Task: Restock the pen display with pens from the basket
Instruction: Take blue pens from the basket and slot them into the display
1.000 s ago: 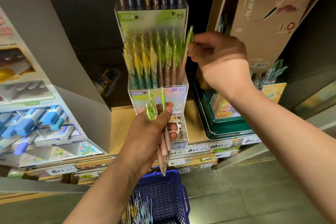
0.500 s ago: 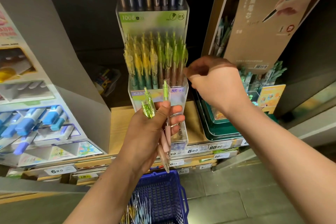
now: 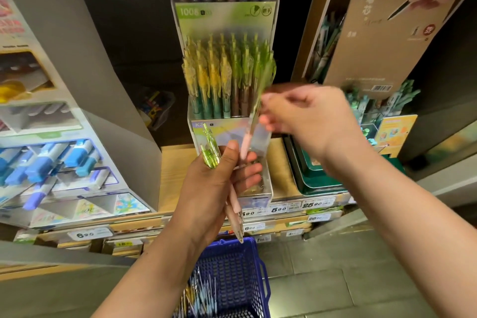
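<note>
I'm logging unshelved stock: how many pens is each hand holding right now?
Left hand, pens: 2
Right hand, pen: 1
Total: 3

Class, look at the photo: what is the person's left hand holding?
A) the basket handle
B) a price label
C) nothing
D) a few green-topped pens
D: the left hand grips a small bunch of green-topped pens, with pink barrels poking out below the fingers. The right hand pinches a single pen.
</note>
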The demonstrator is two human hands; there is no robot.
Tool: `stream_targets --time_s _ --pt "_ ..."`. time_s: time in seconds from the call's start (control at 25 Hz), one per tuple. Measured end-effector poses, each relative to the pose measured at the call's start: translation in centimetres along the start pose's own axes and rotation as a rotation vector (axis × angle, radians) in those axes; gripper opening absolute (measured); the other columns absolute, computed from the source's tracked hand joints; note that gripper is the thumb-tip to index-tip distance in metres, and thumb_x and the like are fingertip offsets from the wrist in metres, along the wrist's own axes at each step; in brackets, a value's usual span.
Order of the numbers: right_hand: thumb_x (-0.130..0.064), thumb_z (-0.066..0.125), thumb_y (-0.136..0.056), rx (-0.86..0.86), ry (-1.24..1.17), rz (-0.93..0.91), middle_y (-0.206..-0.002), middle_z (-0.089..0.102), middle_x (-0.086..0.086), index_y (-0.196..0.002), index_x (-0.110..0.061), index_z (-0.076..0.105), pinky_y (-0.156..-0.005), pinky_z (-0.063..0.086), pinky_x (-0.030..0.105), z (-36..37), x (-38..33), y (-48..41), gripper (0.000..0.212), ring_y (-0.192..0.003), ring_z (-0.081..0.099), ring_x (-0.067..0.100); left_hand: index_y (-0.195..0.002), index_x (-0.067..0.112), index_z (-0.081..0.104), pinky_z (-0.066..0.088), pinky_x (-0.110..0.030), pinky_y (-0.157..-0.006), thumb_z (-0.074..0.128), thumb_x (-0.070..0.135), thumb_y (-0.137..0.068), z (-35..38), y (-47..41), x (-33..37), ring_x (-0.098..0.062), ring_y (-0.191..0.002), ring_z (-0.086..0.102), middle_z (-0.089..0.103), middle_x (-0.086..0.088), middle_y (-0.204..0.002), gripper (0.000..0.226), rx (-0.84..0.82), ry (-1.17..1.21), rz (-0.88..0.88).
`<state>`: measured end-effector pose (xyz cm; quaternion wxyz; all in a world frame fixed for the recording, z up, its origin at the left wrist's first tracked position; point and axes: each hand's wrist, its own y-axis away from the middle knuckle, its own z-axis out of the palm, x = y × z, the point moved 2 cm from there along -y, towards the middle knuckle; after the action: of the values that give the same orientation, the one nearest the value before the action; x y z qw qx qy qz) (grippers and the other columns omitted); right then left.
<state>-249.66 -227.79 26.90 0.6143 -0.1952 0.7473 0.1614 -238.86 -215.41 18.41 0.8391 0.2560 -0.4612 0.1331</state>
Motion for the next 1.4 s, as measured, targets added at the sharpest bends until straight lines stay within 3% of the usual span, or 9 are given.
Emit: stream_targets --time_s 0.16,0.4,0.64,0.92,1.08,1.16,1.28,1.4 --pt "-0.016 0.071 -0.091 0.178 0.027 -0.209 -0.085 0.078 0.003 -0.093 -0.022 0.076 -0.082 0.061 0.043 -0.1 -2.2 -2.2 0.008 -0.082 0.076 0.02 -0.082 0.016 0.075 0.049 -0.021 -0.047 0.075 0.035 -0.088 -0.7 0.3 -0.2 -0.01 -0.053 0.054 0.059 -0.002 -0.072 0.02 -0.037 0.097 -0.175" --pt "-0.014 0.069 -0.091 0.214 0.1 -0.366 -0.088 0.076 0.007 -0.101 -0.007 0.076 -0.083 0.06 0.044 1.2 -2.4 -3.4 0.014 -0.083 0.075 0.021 -0.094 0.013 0.059 0.038 -0.02 -0.042 0.062 0.042 -0.098 -1.5 0.4 0.3 -0.009 -0.051 0.039 0.057 -0.003 -0.075 0.03 -0.048 0.139 -0.214" --pt "-0.022 0.073 -0.089 0.174 0.433 -0.39 -0.087 0.077 0.0 -0.101 -0.015 0.079 -0.081 0.056 0.027 2.3 -1.3 -2.8 0.014 -0.079 0.071 0.01 -0.107 0.009 0.054 0.035 -0.021 -0.041 0.058 0.019 -0.102 -1.7 0.4 0.3 -0.01 -0.05 0.039 0.057 -0.005 -0.078 0.012 -0.055 0.105 -0.173" --pt "-0.023 0.072 -0.089 0.113 0.569 -0.382 -0.084 0.075 -0.005 -0.1 -0.02 0.078 -0.076 0.052 0.022 2.6 -0.6 -2.7 0.013 -0.075 0.067 0.007 -0.092 0.013 0.06 0.042 -0.021 -0.047 0.061 0.025 -0.1 -1.3 0.8 0.6 -0.01 -0.054 0.044 0.058 -0.002 -0.076 0.015 -0.112 0.005 -0.053" --pt "-0.04 0.068 -0.09 0.074 0.716 -0.266 -0.071 0.069 -0.011 -0.088 -0.025 0.078 -0.063 0.042 0.009 2.6 0.2 -2.2 0.018 -0.067 0.062 0.005 -0.099 0.017 0.07 0.046 -0.021 -0.05 0.062 0.035 -0.096 -0.7 0.8 1.0 -0.009 -0.055 0.048 0.07 -0.004 -0.09 0.02 -0.141 -0.023 -0.023" --pt "-0.048 0.07 -0.088 0.01 0.511 -0.102 -0.07 0.072 -0.009 -0.082 -0.025 0.077 -0.064 0.048 0.008 2.4 1.3 -0.9 0.025 -0.068 0.066 0.004 -0.105 0.017 0.073 0.046 -0.021 -0.051 0.063 0.036 -0.095 -0.3 0.7 1.2 -0.009 -0.056 0.05 0.074 -0.007 -0.1 0.024 -0.155 -0.001 -0.019" --pt "-0.041 0.074 -0.087 -0.251 0.148 0.118 -0.081 0.077 -0.004 -0.087 -0.022 0.079 -0.086 0.059 0.033 2.7 2.6 0.9 0.02 -0.075 0.074 0.009 -0.096 0.022 0.08 0.04 -0.021 -0.051 0.062 0.04 -0.095 0.1 0.6 1.4 -0.01 -0.055 0.05 0.07 -0.011 -0.095 0.026 -0.175 -0.053 -0.02" --pt "-0.026 0.073 -0.091 -0.293 0.026 0.211 -0.086 0.078 -0.001 -0.09 -0.014 0.079 -0.084 0.059 0.03 2.5 3.0 1.0 0.013 -0.074 0.074 0.014 -0.097 0.019 0.081 0.05 -0.022 -0.054 0.059 0.041 -0.096 0.1 0.7 1.3 -0.011 -0.059 0.058 0.077 -0.008 -0.096 0.031 -0.187 -0.075 -0.038"
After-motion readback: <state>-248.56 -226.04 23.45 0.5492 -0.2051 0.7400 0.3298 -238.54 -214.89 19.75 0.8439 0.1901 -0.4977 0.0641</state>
